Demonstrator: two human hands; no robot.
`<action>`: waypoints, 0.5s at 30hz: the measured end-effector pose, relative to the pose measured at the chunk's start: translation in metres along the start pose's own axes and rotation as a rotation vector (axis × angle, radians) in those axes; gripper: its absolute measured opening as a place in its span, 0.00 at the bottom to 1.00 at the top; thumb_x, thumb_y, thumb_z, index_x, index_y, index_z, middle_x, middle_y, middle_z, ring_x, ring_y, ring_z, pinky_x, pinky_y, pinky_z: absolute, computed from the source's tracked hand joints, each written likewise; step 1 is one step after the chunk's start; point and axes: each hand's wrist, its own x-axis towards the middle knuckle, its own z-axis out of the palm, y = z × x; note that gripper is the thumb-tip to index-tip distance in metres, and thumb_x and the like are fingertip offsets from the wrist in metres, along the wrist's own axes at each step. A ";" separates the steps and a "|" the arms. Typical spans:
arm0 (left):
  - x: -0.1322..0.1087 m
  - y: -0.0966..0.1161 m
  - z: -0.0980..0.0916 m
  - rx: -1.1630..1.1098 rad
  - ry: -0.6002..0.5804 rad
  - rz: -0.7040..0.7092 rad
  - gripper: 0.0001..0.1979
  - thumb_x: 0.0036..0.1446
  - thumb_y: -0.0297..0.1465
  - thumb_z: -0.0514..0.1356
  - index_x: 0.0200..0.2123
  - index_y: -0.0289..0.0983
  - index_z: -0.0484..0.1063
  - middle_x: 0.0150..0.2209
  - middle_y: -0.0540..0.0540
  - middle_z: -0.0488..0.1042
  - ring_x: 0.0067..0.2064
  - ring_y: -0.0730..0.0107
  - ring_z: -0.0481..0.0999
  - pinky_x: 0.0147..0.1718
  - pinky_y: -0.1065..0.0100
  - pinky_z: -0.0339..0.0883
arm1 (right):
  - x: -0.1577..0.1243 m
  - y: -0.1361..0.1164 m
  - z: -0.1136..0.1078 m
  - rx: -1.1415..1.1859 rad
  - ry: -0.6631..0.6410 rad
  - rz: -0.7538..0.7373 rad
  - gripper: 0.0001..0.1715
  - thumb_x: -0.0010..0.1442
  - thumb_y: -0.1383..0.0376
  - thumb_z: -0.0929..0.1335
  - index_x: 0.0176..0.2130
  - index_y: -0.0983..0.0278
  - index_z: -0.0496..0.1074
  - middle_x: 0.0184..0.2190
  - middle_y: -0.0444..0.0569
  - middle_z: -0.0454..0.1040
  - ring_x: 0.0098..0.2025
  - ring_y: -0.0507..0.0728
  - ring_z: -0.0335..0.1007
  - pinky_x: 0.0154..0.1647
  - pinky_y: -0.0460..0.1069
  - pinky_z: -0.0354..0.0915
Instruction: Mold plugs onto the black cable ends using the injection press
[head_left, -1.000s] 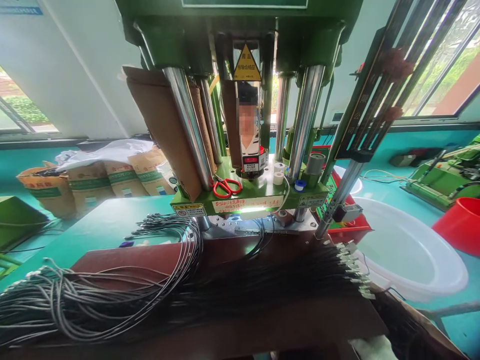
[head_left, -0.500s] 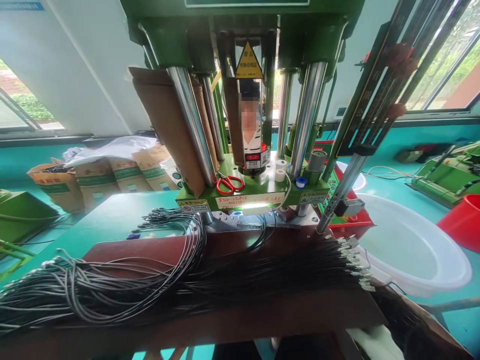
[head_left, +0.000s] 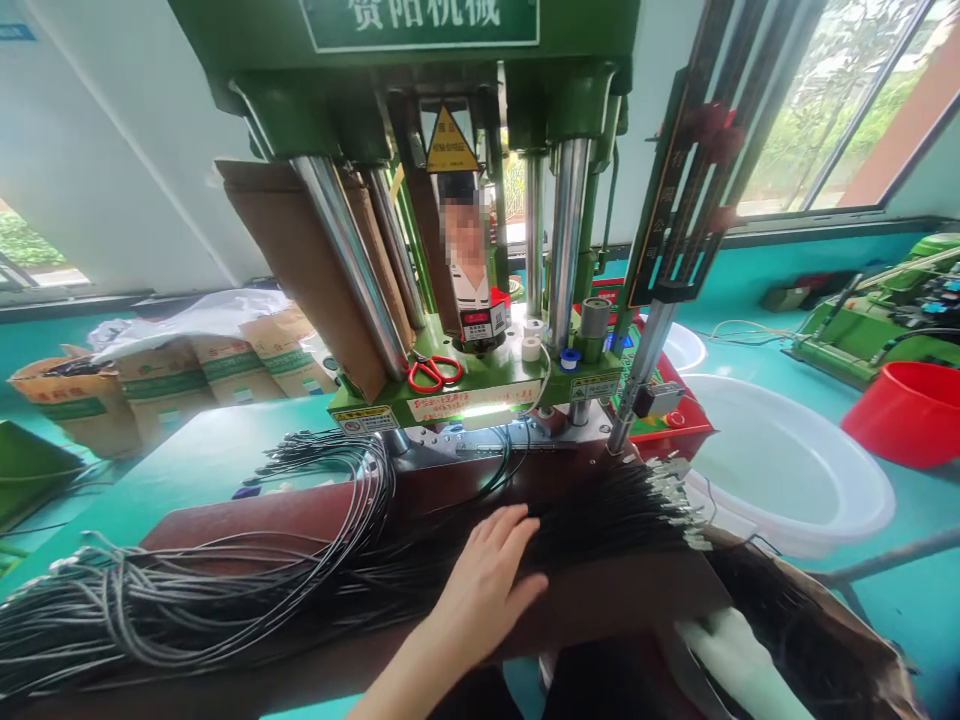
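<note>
My left hand [head_left: 491, 575] reaches palm down over a long bundle of black cables [head_left: 592, 525] on the brown bench top. Its fingers are stretched forward and the thumb stands apart. Whether the fingertips touch the cables I cannot tell. Silvery metal ends [head_left: 679, 500] finish the bundle on the right. At the lower right, by the bench edge, is my right hand [head_left: 731, 650], which looks pale, as if gloved. It is blurred, so its fingers and anything in them cannot be made out.
A green press [head_left: 480, 400] stands behind the bench, with red-handled scissors [head_left: 435, 373] on its plate. Looped grey cables [head_left: 187, 590] cover the left side. A white tub [head_left: 795, 460] and a red bucket [head_left: 907, 415] are at right. An open sack [head_left: 840, 640] of dark material sits below.
My left hand has come into view from below, over the cables. The right hand shows more fully at the lower right. The camera view has shifted, moving the press leftward in the picture.
</note>
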 end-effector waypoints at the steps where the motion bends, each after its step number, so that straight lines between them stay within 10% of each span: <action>1: 0.017 0.004 0.007 0.077 0.020 -0.019 0.22 0.55 0.32 0.54 0.55 0.38 0.60 0.58 0.40 0.60 0.58 0.55 0.59 0.55 0.53 0.55 | -0.002 -0.001 -0.002 -0.007 -0.006 0.010 0.20 0.48 0.59 0.63 0.39 0.60 0.75 0.32 0.56 0.77 0.39 0.68 0.73 0.36 0.56 0.67; 6: 0.059 0.008 0.025 0.277 -0.074 -0.121 0.21 0.55 0.34 0.55 0.52 0.33 0.62 0.47 0.37 0.70 0.48 0.51 0.68 0.45 0.54 0.62 | -0.021 -0.012 -0.020 -0.050 -0.076 0.039 0.29 0.51 0.58 0.61 0.51 0.66 0.66 0.40 0.57 0.76 0.43 0.66 0.72 0.41 0.55 0.65; 10: 0.069 -0.003 0.012 0.097 -0.260 -0.058 0.14 0.54 0.37 0.55 0.41 0.36 0.68 0.40 0.43 0.72 0.42 0.60 0.71 0.39 0.65 0.62 | -0.032 -0.024 -0.033 -0.081 -0.139 0.007 0.30 0.54 0.59 0.59 0.54 0.65 0.62 0.42 0.56 0.75 0.45 0.64 0.71 0.41 0.51 0.64; 15: 0.080 -0.009 -0.012 -0.058 -0.215 -0.034 0.07 0.53 0.35 0.54 0.31 0.38 0.68 0.31 0.49 0.72 0.34 0.67 0.69 0.33 0.69 0.58 | -0.030 -0.029 -0.045 -0.137 -0.151 -0.039 0.28 0.52 0.63 0.61 0.53 0.64 0.64 0.41 0.56 0.75 0.42 0.64 0.72 0.38 0.51 0.64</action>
